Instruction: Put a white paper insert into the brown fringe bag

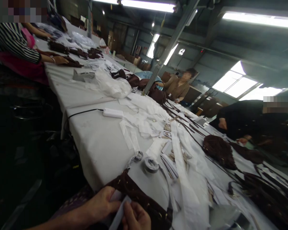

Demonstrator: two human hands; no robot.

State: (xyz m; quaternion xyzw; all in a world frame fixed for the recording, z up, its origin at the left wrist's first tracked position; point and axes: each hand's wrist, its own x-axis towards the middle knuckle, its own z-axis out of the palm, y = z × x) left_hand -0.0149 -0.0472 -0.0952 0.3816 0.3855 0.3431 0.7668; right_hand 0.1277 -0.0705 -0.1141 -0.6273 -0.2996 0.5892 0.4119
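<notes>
The right hand's point(138, 218) grip pinches a white strip point(118, 215) between thumb and finger; the left hand's point(102, 204) grip grasps a pale piece point(115, 195) just beside it. Whether the two join is unclear. A dark brown handbag point(136, 190) lies just beyond the hands, at one o'clock, by the table's point(93, 147) near edge. From the hands, a grey tape roll point(151, 164) sits at one o'clock, a white corded power strip point(112, 113) at twelve, another brown handbag point(219, 151) at two.

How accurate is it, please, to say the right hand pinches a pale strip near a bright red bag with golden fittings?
The colour is wrong: the head view shows a dark brown bag with golden fittings near the pale strip the right hand pinches.
</notes>
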